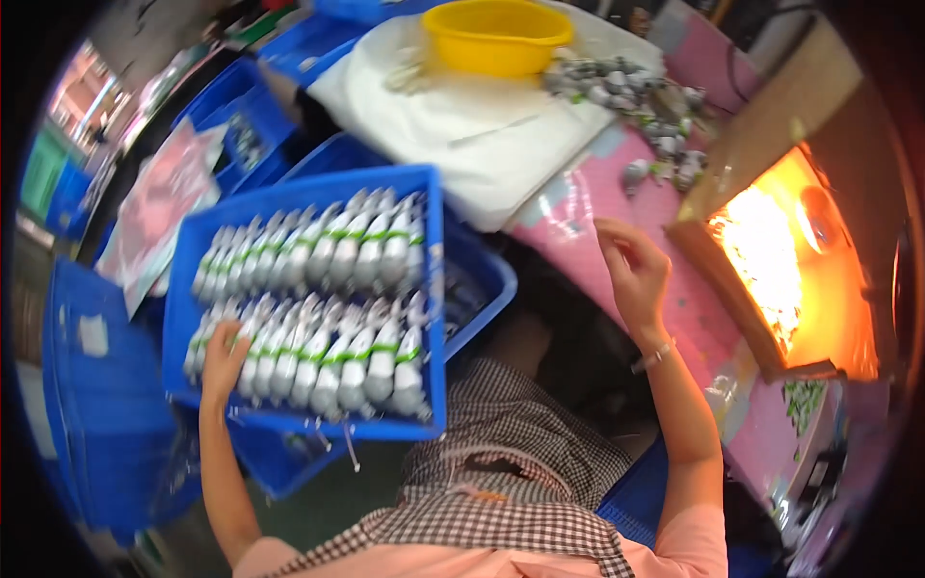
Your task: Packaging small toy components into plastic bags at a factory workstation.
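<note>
A blue tray (436, 289) at the left holds two rows of small grey-and-white pieces (352, 371) with bright green bands, standing closely side by side. Their exact kind is too blurred to tell. My left hand (224, 354) reaches into the tray at the left end of the near row, its fingers closed around a banded piece there. Raised over the near edge of the pink-covered table (602, 183) is my right hand (636, 275). Its fingers bend loosely, with a gap to the thumb, and nothing shows in them.
On the table lie a white sheet (472, 178), a yellow basin (496, 39) and a heap of similar grey-and-white pieces (626, 82). A brightly lit cardboard box (703, 241) stands at the right, near small green bits (805, 400). More blue bins (106, 405) surround the tray.
</note>
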The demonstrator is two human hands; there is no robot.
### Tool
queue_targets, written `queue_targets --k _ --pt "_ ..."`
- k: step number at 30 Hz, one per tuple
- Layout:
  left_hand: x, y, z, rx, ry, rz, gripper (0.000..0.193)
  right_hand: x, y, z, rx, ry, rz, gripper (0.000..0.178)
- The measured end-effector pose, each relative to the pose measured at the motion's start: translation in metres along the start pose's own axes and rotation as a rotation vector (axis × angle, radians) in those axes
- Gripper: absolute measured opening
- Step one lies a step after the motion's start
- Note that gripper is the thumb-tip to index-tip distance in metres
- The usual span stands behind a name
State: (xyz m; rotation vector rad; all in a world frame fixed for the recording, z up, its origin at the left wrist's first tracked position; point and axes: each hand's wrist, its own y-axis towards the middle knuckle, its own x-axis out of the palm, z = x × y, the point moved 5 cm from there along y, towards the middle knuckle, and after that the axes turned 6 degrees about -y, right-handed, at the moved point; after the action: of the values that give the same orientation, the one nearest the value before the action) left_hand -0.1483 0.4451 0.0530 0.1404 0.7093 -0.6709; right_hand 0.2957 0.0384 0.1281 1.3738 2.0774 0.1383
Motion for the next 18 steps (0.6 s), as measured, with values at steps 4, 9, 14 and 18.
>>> queue_targets --k 4,9,14,18 --pt "0.003 -0.001 -0.015 0.044 -0.046 0.111 0.034 -0.023 0.08 0.054 -0.123 -0.349 0.323 0.027" --pt "-0.002 -0.008 0.024 0.106 0.294 0.177 0.042 -0.024 0.115 0.104 0.174 -1.09 0.213 0.043" --pt "0.096 0.005 0.226 0.228 -0.361 -0.159 0.03 -0.034 0.076 0.059 -0.047 -0.378 0.286 0.037" --pt "0.253 -0.015 0.341 -0.04 -0.727 -1.04 0.044 -0.065 0.006 0.025 0.078 -0.242 0.167 0.033"
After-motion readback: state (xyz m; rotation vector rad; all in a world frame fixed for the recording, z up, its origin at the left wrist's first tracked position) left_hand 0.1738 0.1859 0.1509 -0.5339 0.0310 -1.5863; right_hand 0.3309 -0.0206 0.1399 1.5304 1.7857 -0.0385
